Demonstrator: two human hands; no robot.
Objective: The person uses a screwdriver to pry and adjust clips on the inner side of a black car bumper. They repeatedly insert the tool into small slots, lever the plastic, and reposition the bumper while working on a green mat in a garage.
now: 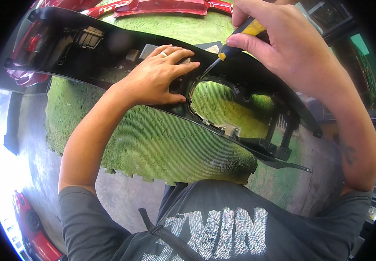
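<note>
A long black plastic car trim panel (pixel 109 48) with a large oval opening lies across a green mat (pixel 153 139). My left hand (pixel 157 78) presses flat on the panel just left of the opening, a ring on one finger. My right hand (pixel 283 43) grips a screwdriver with a yellow and black handle (pixel 240 41). Its thin metal tip (pixel 206 70) touches the panel at the upper left rim of the opening, close to my left fingertips.
A red car body part (pixel 162 6) lies at the far edge of the mat. A red tail lamp (pixel 29 43) sits under the panel's left end. Grey concrete floor surrounds the mat. A red car (pixel 33 230) shows at the lower left.
</note>
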